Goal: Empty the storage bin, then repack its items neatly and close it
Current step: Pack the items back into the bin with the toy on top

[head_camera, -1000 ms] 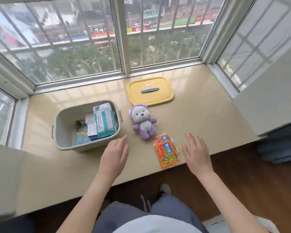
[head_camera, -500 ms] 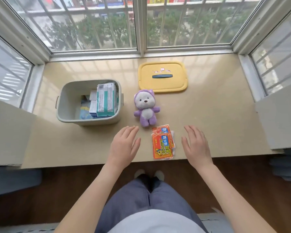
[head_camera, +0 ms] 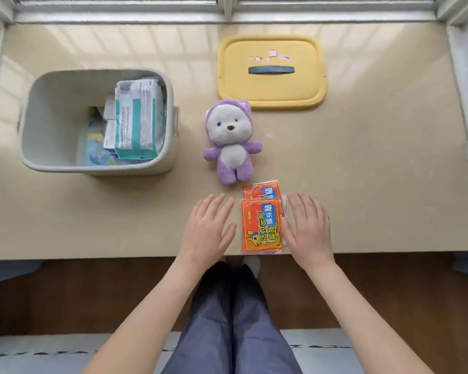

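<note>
The grey storage bin (head_camera: 38, 125) stands lidless at the left of the sill. Inside it lean a white-and-teal wipes pack (head_camera: 138, 120), small boxes and a blue packet. Its yellow lid (head_camera: 272, 70) lies flat at the back right. A purple-and-white plush toy (head_camera: 231, 143) lies face up between bin and lid. Orange heat-pad packets (head_camera: 261, 221) are stacked near the front edge. My left hand (head_camera: 208, 233) lies flat just left of the packets, fingers straight. My right hand (head_camera: 307, 230) lies flat at their right edge, thumb touching them.
The beige window sill (head_camera: 376, 171) runs between window frames at the back and both sides. Its front edge drops to a dark wooden floor, where my legs in blue trousers (head_camera: 235, 319) stand.
My view has tilted down and closer to the sill. Both hands have closed in on the orange packets from either side, and the packets now lie straight.
</note>
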A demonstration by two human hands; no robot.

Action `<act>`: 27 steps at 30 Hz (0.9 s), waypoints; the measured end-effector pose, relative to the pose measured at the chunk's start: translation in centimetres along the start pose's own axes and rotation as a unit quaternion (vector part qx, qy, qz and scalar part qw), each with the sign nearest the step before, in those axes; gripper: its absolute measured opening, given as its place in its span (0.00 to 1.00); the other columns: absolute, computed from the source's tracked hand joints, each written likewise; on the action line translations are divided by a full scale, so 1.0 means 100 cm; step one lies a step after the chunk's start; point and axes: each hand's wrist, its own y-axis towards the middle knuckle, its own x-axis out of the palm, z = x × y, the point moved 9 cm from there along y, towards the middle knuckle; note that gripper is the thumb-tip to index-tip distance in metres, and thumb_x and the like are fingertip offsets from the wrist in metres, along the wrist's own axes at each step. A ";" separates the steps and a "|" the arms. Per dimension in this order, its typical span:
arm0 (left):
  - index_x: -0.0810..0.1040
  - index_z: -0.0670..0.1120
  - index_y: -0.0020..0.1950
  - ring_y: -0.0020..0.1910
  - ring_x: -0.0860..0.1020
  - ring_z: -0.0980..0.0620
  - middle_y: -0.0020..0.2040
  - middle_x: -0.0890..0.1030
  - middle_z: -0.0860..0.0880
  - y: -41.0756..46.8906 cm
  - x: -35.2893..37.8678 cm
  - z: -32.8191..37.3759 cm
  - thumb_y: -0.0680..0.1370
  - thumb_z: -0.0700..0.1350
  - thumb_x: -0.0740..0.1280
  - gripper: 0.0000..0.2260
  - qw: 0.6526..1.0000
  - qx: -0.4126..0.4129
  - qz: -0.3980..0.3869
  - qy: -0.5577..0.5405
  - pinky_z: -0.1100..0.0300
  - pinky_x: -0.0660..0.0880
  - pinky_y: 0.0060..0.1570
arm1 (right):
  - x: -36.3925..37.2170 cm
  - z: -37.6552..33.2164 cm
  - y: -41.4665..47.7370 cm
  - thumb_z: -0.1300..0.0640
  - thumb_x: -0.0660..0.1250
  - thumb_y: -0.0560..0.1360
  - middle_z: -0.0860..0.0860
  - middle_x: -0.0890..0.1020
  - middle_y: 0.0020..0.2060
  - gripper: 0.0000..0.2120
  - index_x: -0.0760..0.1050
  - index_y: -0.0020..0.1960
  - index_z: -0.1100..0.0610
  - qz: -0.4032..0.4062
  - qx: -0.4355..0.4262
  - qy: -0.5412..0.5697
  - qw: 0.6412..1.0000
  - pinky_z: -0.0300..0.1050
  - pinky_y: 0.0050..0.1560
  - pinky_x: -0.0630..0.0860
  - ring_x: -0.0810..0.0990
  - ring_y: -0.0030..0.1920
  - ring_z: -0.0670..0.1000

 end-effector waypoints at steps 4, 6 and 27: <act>0.71 0.44 0.71 0.65 0.73 0.38 0.67 0.75 0.41 0.026 0.074 -0.009 0.76 0.57 0.58 0.27 0.999 -0.027 -0.034 -0.019 0.45 0.73 0.61 | 0.068 0.025 0.015 0.40 0.54 0.77 0.58 0.72 0.67 0.30 0.64 0.74 0.55 -0.023 0.035 -0.006 0.999 0.59 0.61 0.72 0.70 0.65 0.60; 0.69 0.44 0.72 0.63 0.73 0.41 0.66 0.74 0.42 0.034 0.099 -0.011 0.75 0.58 0.60 0.29 0.998 -0.045 -0.035 -0.039 0.47 0.74 0.59 | 0.090 0.035 0.016 0.38 0.54 0.77 0.59 0.71 0.68 0.31 0.62 0.75 0.53 -0.030 0.049 -0.023 0.998 0.58 0.61 0.71 0.69 0.65 0.60; 0.70 0.40 0.71 0.61 0.70 0.41 0.63 0.71 0.38 0.038 0.146 -0.008 0.67 0.42 0.78 0.34 0.977 -0.121 0.040 -0.169 0.54 0.67 0.61 | 0.115 0.057 0.023 0.59 0.74 0.70 0.49 0.77 0.56 0.25 0.72 0.64 0.51 0.024 0.178 0.319 0.931 0.39 0.56 0.74 0.77 0.54 0.44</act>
